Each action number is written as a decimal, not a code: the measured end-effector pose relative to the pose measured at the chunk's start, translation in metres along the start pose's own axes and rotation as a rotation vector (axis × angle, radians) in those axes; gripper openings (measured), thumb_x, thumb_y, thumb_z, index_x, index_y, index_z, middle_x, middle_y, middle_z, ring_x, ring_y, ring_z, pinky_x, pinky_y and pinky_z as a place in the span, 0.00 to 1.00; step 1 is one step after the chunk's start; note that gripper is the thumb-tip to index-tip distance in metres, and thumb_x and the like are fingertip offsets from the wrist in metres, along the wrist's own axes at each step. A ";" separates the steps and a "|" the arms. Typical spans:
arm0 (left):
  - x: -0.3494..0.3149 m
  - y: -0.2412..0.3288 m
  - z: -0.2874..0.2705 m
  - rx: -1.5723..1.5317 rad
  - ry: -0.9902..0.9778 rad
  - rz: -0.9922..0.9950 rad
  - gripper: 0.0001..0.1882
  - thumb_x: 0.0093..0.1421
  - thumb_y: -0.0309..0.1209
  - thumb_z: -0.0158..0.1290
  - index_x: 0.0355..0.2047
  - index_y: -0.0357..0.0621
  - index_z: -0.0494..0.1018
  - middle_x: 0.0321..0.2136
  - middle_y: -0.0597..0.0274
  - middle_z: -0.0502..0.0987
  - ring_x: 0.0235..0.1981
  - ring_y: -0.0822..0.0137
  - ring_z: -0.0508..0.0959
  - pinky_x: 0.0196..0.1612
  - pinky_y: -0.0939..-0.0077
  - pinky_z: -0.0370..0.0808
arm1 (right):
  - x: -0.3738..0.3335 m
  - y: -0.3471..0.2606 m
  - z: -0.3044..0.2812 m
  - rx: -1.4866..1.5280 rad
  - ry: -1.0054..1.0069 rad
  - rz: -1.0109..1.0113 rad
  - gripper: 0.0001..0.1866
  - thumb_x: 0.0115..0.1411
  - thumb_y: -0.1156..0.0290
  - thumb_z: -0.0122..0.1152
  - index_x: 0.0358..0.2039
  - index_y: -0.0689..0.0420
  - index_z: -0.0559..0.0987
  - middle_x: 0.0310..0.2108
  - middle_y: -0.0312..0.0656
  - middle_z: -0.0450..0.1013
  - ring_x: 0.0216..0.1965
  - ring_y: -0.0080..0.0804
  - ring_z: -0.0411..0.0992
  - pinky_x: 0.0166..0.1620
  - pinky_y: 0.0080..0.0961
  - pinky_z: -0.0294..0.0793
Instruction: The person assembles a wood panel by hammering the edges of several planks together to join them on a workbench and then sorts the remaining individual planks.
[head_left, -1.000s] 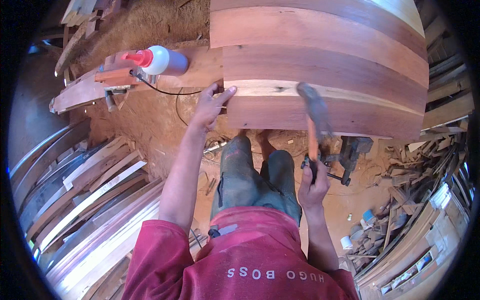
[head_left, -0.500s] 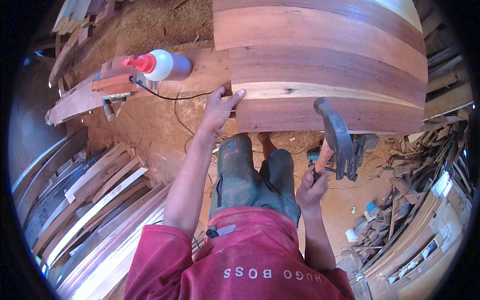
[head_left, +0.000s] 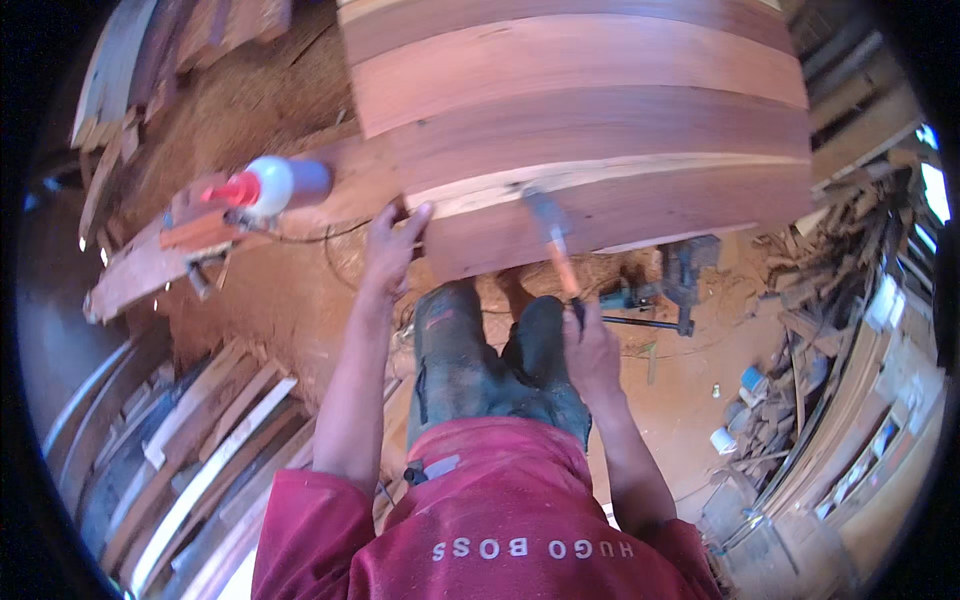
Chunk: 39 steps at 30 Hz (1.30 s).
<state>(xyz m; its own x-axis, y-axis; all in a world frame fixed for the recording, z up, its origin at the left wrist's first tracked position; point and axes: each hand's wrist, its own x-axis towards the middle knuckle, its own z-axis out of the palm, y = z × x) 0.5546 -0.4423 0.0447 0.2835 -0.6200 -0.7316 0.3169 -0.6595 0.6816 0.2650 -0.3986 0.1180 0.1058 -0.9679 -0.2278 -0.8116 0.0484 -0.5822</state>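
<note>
A wide panel of reddish and pale wooden strips (head_left: 600, 115) lies in front of me. My left hand (head_left: 388, 248) grips its near left end, thumb against the edge and some fingers hidden. In my right hand (head_left: 594, 352) is a claw hammer (head_left: 562, 262), its handle in my closed fist. The hammer head, blurred by motion, is over the near strips by a dark knot in the pale one; whether it touches the wood I cannot tell.
Left of the panel, a white bottle with a red nozzle (head_left: 275, 186) lies on a board near an orange tool (head_left: 200, 232) with a black cord. A metal vise (head_left: 688, 268) sits under the panel's near edge. Wood stacks (head_left: 215, 425) and offcuts (head_left: 850, 270) flank me.
The hammer has swung left and forward, from beside the panel's near edge to over its near strips. My left hand keeps its grip. The whole view has shifted and tilted a little.
</note>
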 end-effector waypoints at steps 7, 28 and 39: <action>-0.001 -0.004 -0.001 0.035 0.013 -0.001 0.23 0.65 0.43 0.54 0.57 0.52 0.67 0.44 0.70 0.75 0.42 0.74 0.74 0.39 0.74 0.73 | -0.004 0.010 -0.056 0.165 0.010 0.083 0.13 0.67 0.62 0.54 0.41 0.59 0.72 0.27 0.57 0.74 0.30 0.60 0.75 0.30 0.48 0.73; -0.002 -0.008 0.000 -0.029 0.053 -0.028 0.21 0.69 0.43 0.48 0.58 0.48 0.66 0.52 0.63 0.73 0.51 0.67 0.73 0.53 0.65 0.71 | 0.160 0.215 -0.259 0.170 0.499 0.095 0.14 0.68 0.62 0.53 0.38 0.62 0.70 0.18 0.48 0.68 0.21 0.49 0.73 0.25 0.39 0.67; 0.005 -0.014 -0.027 0.069 0.050 -0.099 0.23 0.70 0.44 0.46 0.58 0.43 0.65 0.54 0.61 0.73 0.54 0.67 0.73 0.56 0.68 0.69 | 0.172 0.232 -0.280 0.151 0.327 0.216 0.13 0.67 0.62 0.54 0.35 0.60 0.70 0.24 0.54 0.72 0.26 0.57 0.73 0.28 0.43 0.69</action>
<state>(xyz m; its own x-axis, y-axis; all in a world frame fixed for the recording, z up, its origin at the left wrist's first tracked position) 0.5760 -0.4245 0.0317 0.2990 -0.5300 -0.7935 0.2826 -0.7451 0.6042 -0.0665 -0.6229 0.1623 -0.2649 -0.9578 -0.1118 -0.6991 0.2706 -0.6618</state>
